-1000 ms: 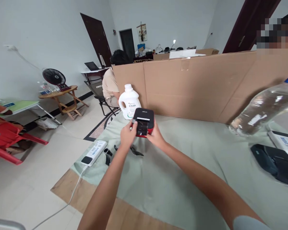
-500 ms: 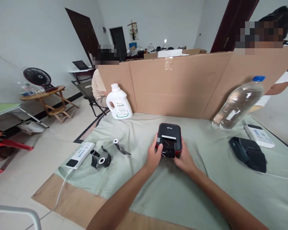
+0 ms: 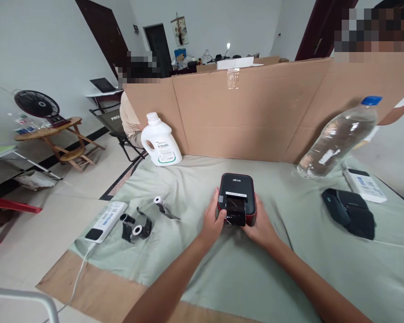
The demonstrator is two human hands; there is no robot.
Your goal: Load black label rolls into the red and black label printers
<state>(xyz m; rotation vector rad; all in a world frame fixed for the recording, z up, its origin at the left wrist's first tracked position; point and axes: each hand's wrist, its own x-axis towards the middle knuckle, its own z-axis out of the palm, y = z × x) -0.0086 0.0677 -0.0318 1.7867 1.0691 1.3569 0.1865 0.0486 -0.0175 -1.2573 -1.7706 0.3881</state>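
Observation:
A small black label printer [image 3: 237,188] with red sides is held between both my hands over the green cloth. Glossy black film [image 3: 236,211] sticks out of the slot at its near end. My left hand [image 3: 212,219] grips the left side, thumb by the film. On the opposite side, my right hand [image 3: 261,224] has its fingers wrapped around the edge, partly hidden underneath. Left of the printer lie a small white-cored roll [image 3: 159,202] with a dark tail and a cluster of black film rolls [image 3: 137,228].
A white jug [image 3: 161,141] and a tilted water bottle [image 3: 340,139] stand before a cardboard screen [image 3: 242,116]. A corded white power strip [image 3: 106,222] lies left; a black pouch-like object [image 3: 349,213] and white box [image 3: 365,185] lie right. Two people sit beyond the screen.
The camera view has shifted slightly. Both hands keep hold of the printer, and the black film at its near end appears to stick out a little more.

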